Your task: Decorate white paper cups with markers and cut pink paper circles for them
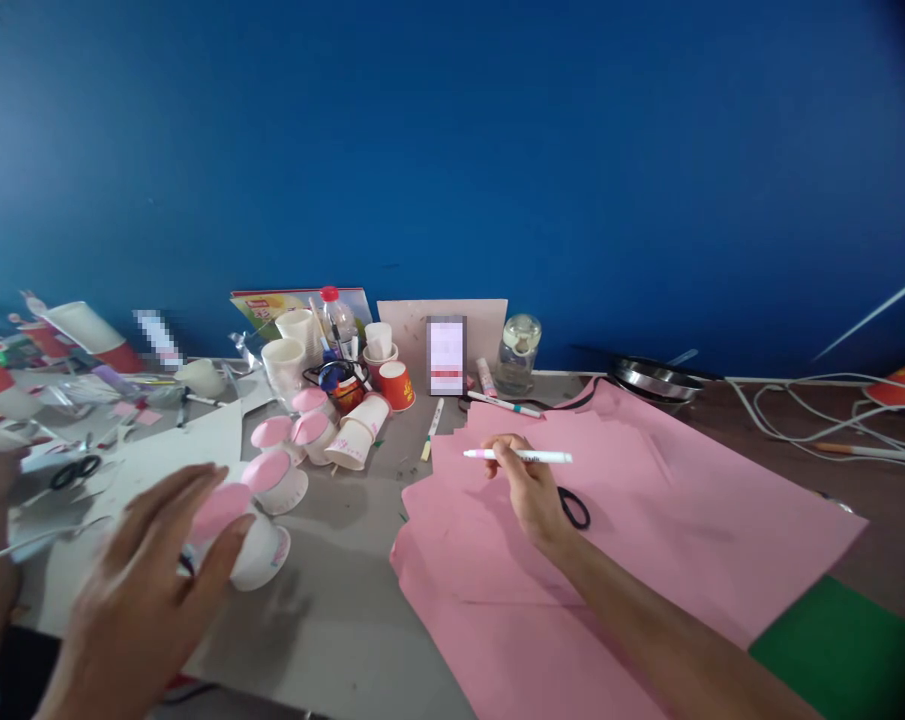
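My right hand [531,490] grips a white marker pen [527,456] with a pale pink tip. It hovers over large stacked pink paper sheets [684,530], the pen lying roughly level and its tip to the left. A black loop [574,508] shows beside that wrist. At lower left my left hand [163,570] has its thumb and fingers apart over a white paper cup [261,555] with a pink top [223,505]; whether they touch it is unclear. Just behind stand several similar upturned cups, among them a pink-topped cup [279,485].
A phone [446,355] leans upright at the back, beside a glass jar [519,355]. Upright cups and a red-capped bottle [336,320] stand left of it. Scissors [75,472] and white paper [189,440] lie at left. Pans [654,378] and white cables [789,410] are at right.
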Available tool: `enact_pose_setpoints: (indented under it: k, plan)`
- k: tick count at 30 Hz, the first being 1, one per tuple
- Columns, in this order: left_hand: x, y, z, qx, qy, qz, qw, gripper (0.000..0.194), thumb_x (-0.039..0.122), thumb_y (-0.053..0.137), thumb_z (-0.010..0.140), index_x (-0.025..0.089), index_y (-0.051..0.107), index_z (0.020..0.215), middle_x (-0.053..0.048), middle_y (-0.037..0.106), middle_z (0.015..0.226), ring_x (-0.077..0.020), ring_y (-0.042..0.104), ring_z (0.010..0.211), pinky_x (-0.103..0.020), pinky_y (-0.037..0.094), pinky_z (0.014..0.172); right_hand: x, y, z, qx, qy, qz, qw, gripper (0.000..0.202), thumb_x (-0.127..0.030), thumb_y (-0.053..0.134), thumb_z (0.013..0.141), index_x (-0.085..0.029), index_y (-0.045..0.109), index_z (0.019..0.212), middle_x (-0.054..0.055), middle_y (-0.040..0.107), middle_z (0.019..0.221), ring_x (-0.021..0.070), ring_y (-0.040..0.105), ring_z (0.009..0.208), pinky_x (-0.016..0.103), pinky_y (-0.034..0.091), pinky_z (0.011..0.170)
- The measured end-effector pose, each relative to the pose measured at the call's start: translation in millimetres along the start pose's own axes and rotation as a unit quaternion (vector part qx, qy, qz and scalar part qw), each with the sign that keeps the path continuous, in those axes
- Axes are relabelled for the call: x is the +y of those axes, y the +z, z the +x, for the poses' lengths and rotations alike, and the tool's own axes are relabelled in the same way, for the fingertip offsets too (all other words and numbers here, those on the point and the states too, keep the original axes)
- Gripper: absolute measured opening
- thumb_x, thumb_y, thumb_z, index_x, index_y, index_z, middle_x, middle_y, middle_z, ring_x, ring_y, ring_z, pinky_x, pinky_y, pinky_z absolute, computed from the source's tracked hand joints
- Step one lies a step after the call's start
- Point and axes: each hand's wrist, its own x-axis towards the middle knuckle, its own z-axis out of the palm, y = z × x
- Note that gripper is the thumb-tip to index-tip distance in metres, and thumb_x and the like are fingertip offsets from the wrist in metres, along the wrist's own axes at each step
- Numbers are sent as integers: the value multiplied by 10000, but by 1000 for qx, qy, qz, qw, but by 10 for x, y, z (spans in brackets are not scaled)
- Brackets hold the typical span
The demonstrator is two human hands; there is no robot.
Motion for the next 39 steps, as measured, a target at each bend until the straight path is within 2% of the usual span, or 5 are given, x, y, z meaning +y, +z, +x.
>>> enact_pose_setpoints:
  k: [5, 11, 20, 28, 39]
  plan:
    - [621, 449, -205, -89, 118, -182, 972, 272, 285, 549, 841, 232, 617, 1099, -103, 646, 1132, -255, 607, 1075, -377, 489, 936, 12, -9, -5, 3, 1, -7, 1000, 312, -467, 510, 866, -187, 628, 794, 0, 541, 616, 171, 512, 645, 283, 396, 624]
    - [1020, 1132, -103, -170, 109, -319, 926, 254, 218, 518, 849, 199, 626, 1079, -102, 661, 1054, -206, 633, 985, -313, 522, 850, 184, -42, 110, 28, 9, 76, 997, 280, -444, 548, 847, -183, 620, 774, -1, 555, 638, 152, 519, 623, 282, 424, 631]
    - [1042, 1777, 113, -193, 87, -334, 918, 226, 301, 478, 894, 192, 597, 1053, -93, 663, 1005, -203, 646, 919, -328, 531, 788, 318, -145, 255, 85, 10, 55, 995, 509, -555, 427, 903, -154, 533, 1197, -37, 572, 546, 101, 426, 418, 212, 371, 416]
    - [875, 2017, 2, -86, 143, -304, 938, 168, 218, 497, 882, 180, 619, 991, -82, 686, 952, -219, 629, 917, -348, 509, 816, 416, -139, 141, -49, -133, -169, 975, 269, -292, 463, 918, -202, 590, 1137, 31, 662, 776, 159, 610, 656, 282, 494, 648]
    - [772, 2253, -77, -124, 103, -281, 946, 334, 292, 516, 870, 191, 549, 1187, -124, 620, 1156, -258, 589, 1064, -396, 502, 910, 288, -127, 150, -168, -207, -331, 905, 315, -195, 441, 867, -178, 541, 1165, 59, 640, 855, 215, 575, 809, 344, 440, 806]
